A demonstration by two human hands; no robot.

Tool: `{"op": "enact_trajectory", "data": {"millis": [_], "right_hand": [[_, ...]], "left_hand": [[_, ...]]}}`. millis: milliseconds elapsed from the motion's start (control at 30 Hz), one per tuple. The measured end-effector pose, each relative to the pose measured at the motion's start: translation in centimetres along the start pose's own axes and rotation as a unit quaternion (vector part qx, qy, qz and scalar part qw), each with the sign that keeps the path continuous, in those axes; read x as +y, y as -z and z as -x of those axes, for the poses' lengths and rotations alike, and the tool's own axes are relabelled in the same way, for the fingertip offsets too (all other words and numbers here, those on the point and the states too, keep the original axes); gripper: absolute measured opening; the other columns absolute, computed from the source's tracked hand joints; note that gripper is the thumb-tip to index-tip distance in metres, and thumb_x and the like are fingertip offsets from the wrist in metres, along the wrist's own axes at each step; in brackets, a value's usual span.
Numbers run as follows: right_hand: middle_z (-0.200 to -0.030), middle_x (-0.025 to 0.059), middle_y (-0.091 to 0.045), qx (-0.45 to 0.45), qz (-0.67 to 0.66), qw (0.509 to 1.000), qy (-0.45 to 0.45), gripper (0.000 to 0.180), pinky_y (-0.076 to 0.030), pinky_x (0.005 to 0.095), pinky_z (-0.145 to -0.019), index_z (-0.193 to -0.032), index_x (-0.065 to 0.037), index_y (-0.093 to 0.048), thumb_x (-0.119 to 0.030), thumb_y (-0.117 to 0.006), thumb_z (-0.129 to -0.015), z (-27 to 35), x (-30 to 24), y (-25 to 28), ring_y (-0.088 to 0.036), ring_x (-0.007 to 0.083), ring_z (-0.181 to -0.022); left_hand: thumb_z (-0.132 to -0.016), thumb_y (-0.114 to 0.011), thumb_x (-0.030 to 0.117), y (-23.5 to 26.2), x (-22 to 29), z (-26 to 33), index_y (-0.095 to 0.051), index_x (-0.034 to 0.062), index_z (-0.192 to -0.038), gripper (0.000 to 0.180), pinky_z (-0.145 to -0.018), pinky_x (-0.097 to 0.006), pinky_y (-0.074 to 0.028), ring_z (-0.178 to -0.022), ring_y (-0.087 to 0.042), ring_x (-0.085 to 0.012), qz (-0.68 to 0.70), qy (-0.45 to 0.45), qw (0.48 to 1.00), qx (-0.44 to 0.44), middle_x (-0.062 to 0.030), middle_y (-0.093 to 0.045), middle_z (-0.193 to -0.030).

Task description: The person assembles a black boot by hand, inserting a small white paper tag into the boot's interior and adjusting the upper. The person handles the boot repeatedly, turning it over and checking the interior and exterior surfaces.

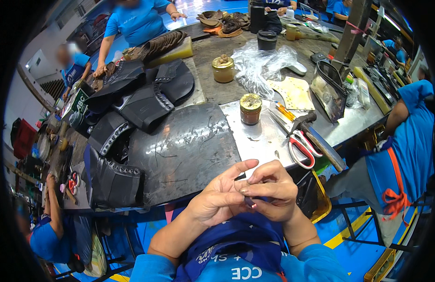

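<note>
Both hands meet in front of my apron at the table's near edge. My right hand [277, 193] pinches a small dark piece [249, 202], too small and covered to name. The fingers of my left hand [216, 197] close on the same spot, its thumb stretched toward the piece. Just beyond lies a black cutting mat [187, 150] with scratches and loose dark threads. To its left, several black leather shoe uppers [147, 105] with rows of eyelets are piled up. On the right, red-and-white handled scissors [303, 149] rest beside a hammer [323, 145].
A jar of brown glue [250, 109] stands behind the mat, another jar [223, 69] farther back. Clear plastic bags [260, 66], a yellow pattern piece [292, 92] and a black mesh pouch [329, 89] lie beyond. A person [396, 150] in blue is close on the right.
</note>
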State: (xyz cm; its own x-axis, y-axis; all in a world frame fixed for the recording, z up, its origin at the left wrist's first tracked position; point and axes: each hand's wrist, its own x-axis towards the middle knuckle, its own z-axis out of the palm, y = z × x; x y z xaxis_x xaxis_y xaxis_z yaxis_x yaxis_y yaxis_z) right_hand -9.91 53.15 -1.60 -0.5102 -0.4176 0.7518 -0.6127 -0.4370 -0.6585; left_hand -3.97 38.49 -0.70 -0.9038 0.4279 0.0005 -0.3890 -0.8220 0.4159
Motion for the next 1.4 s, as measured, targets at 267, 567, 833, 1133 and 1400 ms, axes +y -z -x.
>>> {"op": "enact_trajectory", "data": {"millis": [267, 567, 833, 1133, 1400], "right_hand": [[-0.092, 0.0084, -0.053, 0.069, -0.007, 0.996, -0.058, 0.015, -0.044, 0.0270, -0.072, -0.087, -0.002, -0.064, 0.000, -0.062, -0.072, 2.1, 2.1, -0.5, -0.054, 0.0171, -0.083], [-0.095, 0.0054, -0.053, 0.196, -0.166, 0.949, -0.184, 0.023, -0.040, 0.0193, -0.064, -0.099, 0.001, -0.058, -0.006, -0.062, -0.077, 7.1, 4.1, 1.4, -0.050, 0.0072, -0.075], [-0.068, 0.0113, -0.062, -0.117, 0.137, 0.731, -0.658, 0.049, -0.047, 0.0313, -0.064, -0.078, 0.000, -0.062, -0.048, -0.049, -0.081, 25.9, 9.9, 11.9, -0.061, 0.0215, -0.067], [-0.122, 0.0305, -0.040, 0.180, 0.269, 0.493, -0.807, 0.118, -0.033, 0.0376, -0.096, -0.118, 0.017, -0.031, -0.079, -0.052, -0.052, 30.4, 20.2, 11.5, -0.040, 0.0360, -0.116], [-0.115, 0.0254, -0.049, 0.184, 0.310, 0.449, -0.818, 0.109, -0.040, 0.0357, -0.090, -0.111, 0.013, -0.039, -0.073, -0.063, -0.048, 29.5, 21.5, 10.5, -0.050, 0.0312, -0.108]], "left_hand": [[-0.071, -0.061, 0.007, 1.6, -1.5, -1.0, -0.029, 0.0046, -0.127, 0.064, -0.081, -0.033, -0.047, -0.096, -0.054, -0.0201, -0.046, -0.031, 0.996, 0.066, -0.0120, -0.045, -0.114], [-0.086, -0.049, 0.012, 5.3, -0.2, -1.9, -0.041, 0.0040, -0.121, 0.037, -0.079, -0.030, -0.041, -0.085, -0.050, -0.0093, -0.053, -0.086, 0.991, 0.092, -0.0027, -0.054, -0.101], [-0.087, -0.047, 0.010, 8.2, 7.1, 0.6, -0.049, 0.0022, -0.113, 0.027, -0.077, -0.031, -0.042, -0.071, -0.048, -0.0107, -0.125, -0.207, 0.955, 0.171, -0.0044, -0.055, -0.095], [-0.081, -0.057, 0.012, 8.6, 6.4, 0.4, -0.055, 0.0098, -0.103, 0.022, -0.073, -0.031, -0.043, -0.068, -0.053, -0.0105, -0.118, -0.268, 0.920, 0.259, -0.0006, -0.059, -0.086], [-0.082, -0.055, 0.009, 8.4, 6.9, 2.3, -0.052, 0.0099, -0.105, 0.024, -0.072, -0.033, -0.044, -0.067, -0.053, -0.0132, -0.076, -0.322, 0.892, 0.307, -0.0036, -0.057, -0.088]]}}
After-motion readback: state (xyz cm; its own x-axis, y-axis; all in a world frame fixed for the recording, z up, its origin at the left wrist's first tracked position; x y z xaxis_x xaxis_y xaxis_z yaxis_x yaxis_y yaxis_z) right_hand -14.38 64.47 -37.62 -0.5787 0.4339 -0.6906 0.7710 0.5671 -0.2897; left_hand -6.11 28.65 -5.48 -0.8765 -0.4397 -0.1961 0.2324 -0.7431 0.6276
